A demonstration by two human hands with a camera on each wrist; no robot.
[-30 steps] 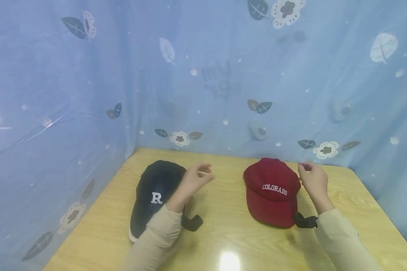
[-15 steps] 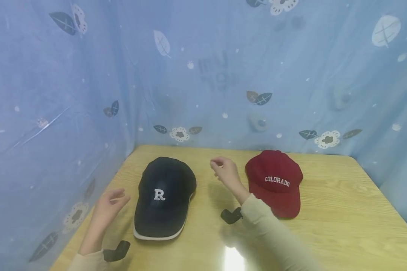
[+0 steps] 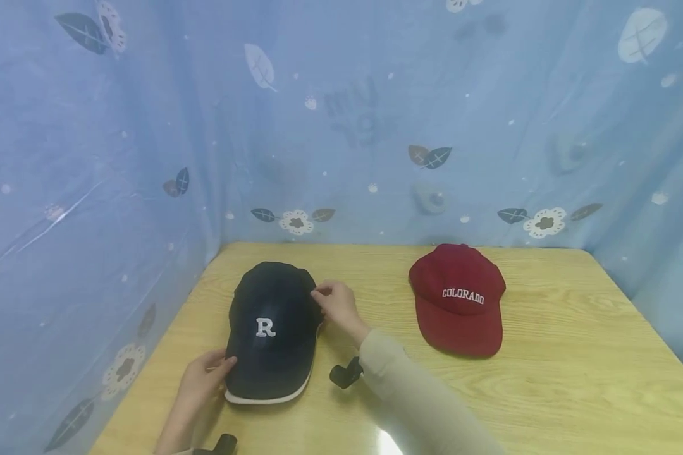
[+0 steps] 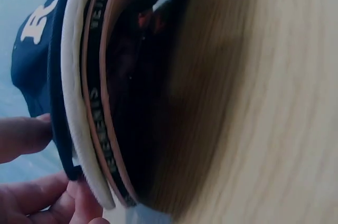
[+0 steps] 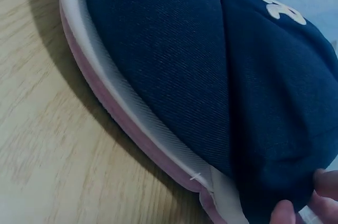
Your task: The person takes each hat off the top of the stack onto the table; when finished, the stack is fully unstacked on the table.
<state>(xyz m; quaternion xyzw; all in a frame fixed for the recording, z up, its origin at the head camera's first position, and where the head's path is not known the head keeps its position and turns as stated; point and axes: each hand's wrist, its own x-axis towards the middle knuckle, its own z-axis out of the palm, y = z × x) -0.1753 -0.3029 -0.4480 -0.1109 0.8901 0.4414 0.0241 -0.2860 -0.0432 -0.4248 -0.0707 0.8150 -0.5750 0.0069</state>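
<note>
A navy baseball cap with a white R sits at the table's left, brim toward me. My left hand pinches the left edge of its brim. In the left wrist view, the thumb lies on top and the other fingers come from below. Under the navy brim, a white edge and a dark lettered band with pink borders show in layers. My right hand pinches the crown's right side; in the right wrist view its fingertips press the navy cloth low at the side.
A dark red cap lettered COLORADO lies to the right on the wooden table. Blue patterned curtains hang behind and along the left side. A black wrist mount hangs under my right forearm.
Both hands have moved left, the right one away from the red cap. The left passed over the navy cap to its far left side, and both now grip that cap.
</note>
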